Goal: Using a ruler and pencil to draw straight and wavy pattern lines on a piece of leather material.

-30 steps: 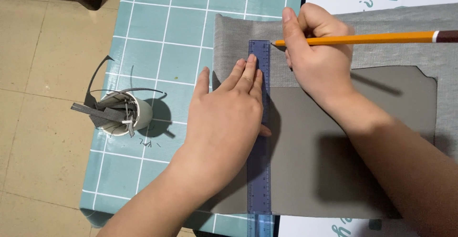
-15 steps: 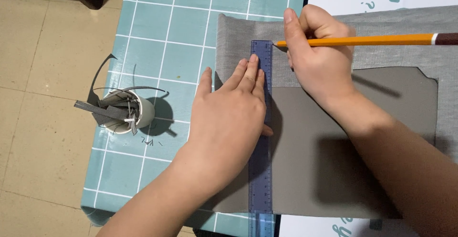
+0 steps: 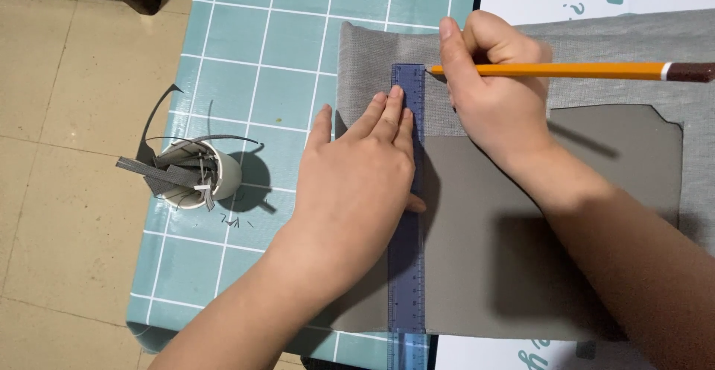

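left hand (image 3: 357,169) lies flat, fingers straight, pressing the blue ruler (image 3: 407,214) onto grey fabric (image 3: 365,65); right hand (image 3: 495,91) grips a pencil (image 3: 566,71) at the ruler's top.

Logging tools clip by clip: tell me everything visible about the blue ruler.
The blue ruler is a long, flat, translucent plastic strip with fine graduation marks. It lies flat, running straight away from the camera across the grey sheet and grey fabric. The left hand presses it down, fingers near its far end. The pencil in the right hand has its tip at the ruler's far right corner.
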